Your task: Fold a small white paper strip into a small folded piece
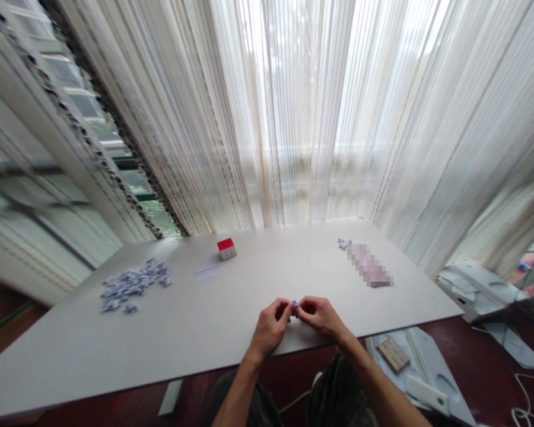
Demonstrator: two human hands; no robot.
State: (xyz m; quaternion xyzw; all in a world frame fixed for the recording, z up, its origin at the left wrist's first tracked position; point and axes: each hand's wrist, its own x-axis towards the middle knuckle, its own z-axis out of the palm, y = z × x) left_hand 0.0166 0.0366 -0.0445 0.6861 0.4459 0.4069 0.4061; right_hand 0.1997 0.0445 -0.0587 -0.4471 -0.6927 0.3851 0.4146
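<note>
My left hand (269, 327) and my right hand (323, 317) meet over the front edge of the white table. Between their pinched fingertips is a small folded paper piece (295, 305), whitish with bluish-purple marks; its exact shape is too small to make out. Both hands grip it, thumbs and forefingers pressed together. To the left on the tabletop lies a spread pile of similar small folded paper pieces (136, 283). A few more crumpled-looking paper pieces (343, 244) sit at the back right.
A puzzle cube (226, 249) with a red top stands near the table's back, with a flat paper strip (207, 272) before it. On the right is a pixelated pinkish item (369, 265). Sheer curtains (302, 118) hang behind the table (169, 344). A wooden box (393, 354) lies below, right.
</note>
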